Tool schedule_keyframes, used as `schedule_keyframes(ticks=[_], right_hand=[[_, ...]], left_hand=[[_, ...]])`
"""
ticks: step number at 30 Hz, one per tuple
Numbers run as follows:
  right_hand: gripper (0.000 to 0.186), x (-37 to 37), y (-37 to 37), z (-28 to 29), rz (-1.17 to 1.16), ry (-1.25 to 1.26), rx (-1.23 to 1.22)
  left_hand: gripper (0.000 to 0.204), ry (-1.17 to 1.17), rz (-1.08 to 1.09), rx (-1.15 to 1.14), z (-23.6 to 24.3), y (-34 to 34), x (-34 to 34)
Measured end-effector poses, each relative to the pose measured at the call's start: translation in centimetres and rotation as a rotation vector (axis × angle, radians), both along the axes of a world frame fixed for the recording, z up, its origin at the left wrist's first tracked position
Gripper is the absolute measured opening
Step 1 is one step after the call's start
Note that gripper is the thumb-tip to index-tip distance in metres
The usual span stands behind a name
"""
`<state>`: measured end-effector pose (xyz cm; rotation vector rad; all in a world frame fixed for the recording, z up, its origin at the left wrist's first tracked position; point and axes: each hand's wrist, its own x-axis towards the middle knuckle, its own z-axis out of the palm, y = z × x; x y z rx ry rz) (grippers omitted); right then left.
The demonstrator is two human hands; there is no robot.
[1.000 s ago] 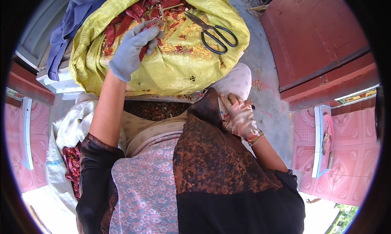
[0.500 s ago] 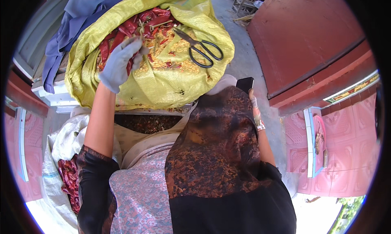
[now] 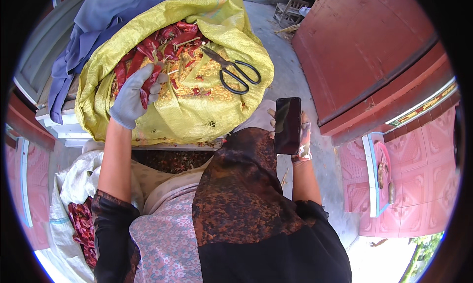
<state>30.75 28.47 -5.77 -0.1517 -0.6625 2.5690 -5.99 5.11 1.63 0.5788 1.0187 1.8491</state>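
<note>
My left hand (image 3: 134, 97), in a grey glove, is closed around a dried red chili pepper (image 3: 150, 88) above the left part of a yellow woven sack (image 3: 197, 123). On the sack lie more red chilies (image 3: 177, 34) and a spread of pale yellow seeds (image 3: 209, 76). Scissors (image 3: 231, 71) with black handles rest on the seeds, blades toward the far left. Beside my right thigh, my right hand (image 3: 305, 137), in a patterned glove, grips a black smartphone (image 3: 287, 126) upright, its dark screen facing up at me.
A white sack (image 3: 61, 199) with red chilies (image 3: 83, 229) stands at my left side. Blue cloth (image 3: 106, 19) lies behind the yellow sack. A dark red door panel (image 3: 364, 46) stands to the right. Dark scraps (image 3: 170, 161) lie below the sack's near edge.
My right hand has brought the phone up from beside my thigh, so its whole screen now shows. My left hand has shifted slightly nearer and left, with the chili more visible.
</note>
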Motion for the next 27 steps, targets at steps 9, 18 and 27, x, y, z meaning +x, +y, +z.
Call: schedule_keyframes(ticks=[9,18,27], right_hand=[[0.066,-3.3,-5.1,1.6,0.014,0.098,-0.004],[0.072,-3.9,-7.5,3.0,0.022,0.132,-0.028],[0.081,-5.2,-8.1,2.8,0.143,0.239,-0.11]], left_hand=[[0.034,-0.038,-0.031,0.024,-0.2,0.7,0.0],[0.035,-0.03,-0.064,0.041,0.8,0.4,0.0],[0.037,-0.006,-0.038,0.0,-0.1,0.5,-0.3]])
